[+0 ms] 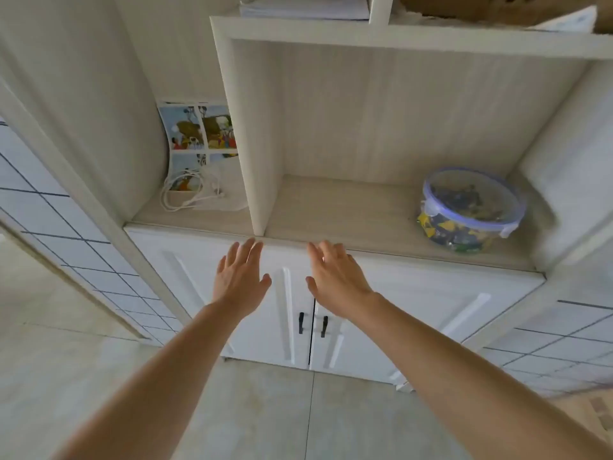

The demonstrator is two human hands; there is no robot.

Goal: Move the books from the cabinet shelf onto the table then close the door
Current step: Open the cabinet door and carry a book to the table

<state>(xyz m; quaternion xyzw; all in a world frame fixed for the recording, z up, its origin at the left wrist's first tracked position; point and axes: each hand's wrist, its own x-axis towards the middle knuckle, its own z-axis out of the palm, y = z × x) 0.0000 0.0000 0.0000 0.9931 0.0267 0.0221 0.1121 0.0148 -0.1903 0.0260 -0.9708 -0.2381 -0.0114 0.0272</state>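
bare left hand and right hand outstretched, fingers spread.

Pale wood shelf with lidded container, white cable, picture sheet.

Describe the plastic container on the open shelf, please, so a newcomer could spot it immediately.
Start at the white cabinet with two closed doors. On the open shelf above them, far right, sits a round clear container. Its blue-rimmed lid and colourful contents set it apart.
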